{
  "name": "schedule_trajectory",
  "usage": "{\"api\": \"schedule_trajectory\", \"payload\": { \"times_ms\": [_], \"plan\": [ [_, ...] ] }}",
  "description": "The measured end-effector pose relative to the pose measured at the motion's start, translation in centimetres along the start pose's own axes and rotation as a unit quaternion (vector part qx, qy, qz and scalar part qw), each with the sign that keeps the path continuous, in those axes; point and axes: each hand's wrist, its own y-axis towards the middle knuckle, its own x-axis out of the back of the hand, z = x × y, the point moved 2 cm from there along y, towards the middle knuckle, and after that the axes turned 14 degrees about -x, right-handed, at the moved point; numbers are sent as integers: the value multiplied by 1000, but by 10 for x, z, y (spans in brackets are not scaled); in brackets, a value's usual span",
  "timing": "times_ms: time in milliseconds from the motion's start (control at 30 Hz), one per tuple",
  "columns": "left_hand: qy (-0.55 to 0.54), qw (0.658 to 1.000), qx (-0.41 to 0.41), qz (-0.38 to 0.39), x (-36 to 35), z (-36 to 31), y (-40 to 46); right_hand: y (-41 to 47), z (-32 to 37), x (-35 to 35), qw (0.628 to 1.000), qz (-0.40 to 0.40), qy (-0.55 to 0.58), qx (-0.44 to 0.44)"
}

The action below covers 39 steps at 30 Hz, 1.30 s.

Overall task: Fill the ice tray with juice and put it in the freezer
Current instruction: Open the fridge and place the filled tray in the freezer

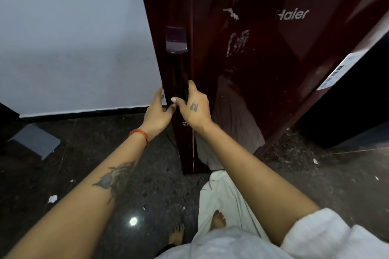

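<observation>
A dark red fridge [263, 52] stands in front of me with its door closed. A long dark handle [177, 73] runs down the door's left edge. My right hand [194, 109] grips the lower part of that handle, fingers curled round it. My left hand [156, 111] rests against the fridge's left side beside the handle, fingers fairly straight and holding nothing. No ice tray or juice is in view.
A pale wall [69, 38] lies left of the fridge. The floor [73, 174] is dark speckled stone with small paper scraps. A grey flat piece [35, 141] lies at the far left. A black object [353, 101] stands right of the fridge. My bare feet are below.
</observation>
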Motion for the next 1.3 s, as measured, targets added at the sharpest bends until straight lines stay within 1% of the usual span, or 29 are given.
{"api": "schedule_trajectory", "payload": {
  "times_ms": [167,267,400,567,667,733,833,933,1033,1100,1167,1233,1300],
  "plan": [
    [15,999,-44,17,11,-2,-3,-22,-1,2,999,-19,1,-40],
    [4,998,-64,3,9,5,-13,-50,-13,6,998,-28,22,-52],
    [-15,996,-90,17,-9,11,-52,-92,-27,12,994,-52,73,-68],
    [-19,994,-112,-5,-27,6,-105,-143,-52,29,986,-105,105,-82],
    [15,987,-159,-14,-33,-5,-128,-171,-69,42,980,-136,123,-71],
    [18,982,-185,-17,-42,-14,-145,-190,-81,51,976,-156,136,-71],
    [-9,984,-176,-14,-63,-30,-174,-216,-96,70,971,-183,139,-68],
    [-27,986,-165,-18,-88,-47,-211,-241,-113,93,965,-210,134,-84],
    [-33,982,-187,1,-111,-65,-245,-266,-135,112,946,-255,158,-124],
    [-37,980,-195,24,-125,-75,-262,-287,-152,120,924,-298,179,-158],
    [-33,975,-214,48,-140,-85,-279,-312,-174,125,896,-328,209,-213],
    [-34,968,-235,80,-156,-96,-295,-334,-196,130,873,-333,244,-261],
    [-37,958,-257,122,-173,-107,-305,-348,-213,137,861,-333,261,-283]
  ]
}}
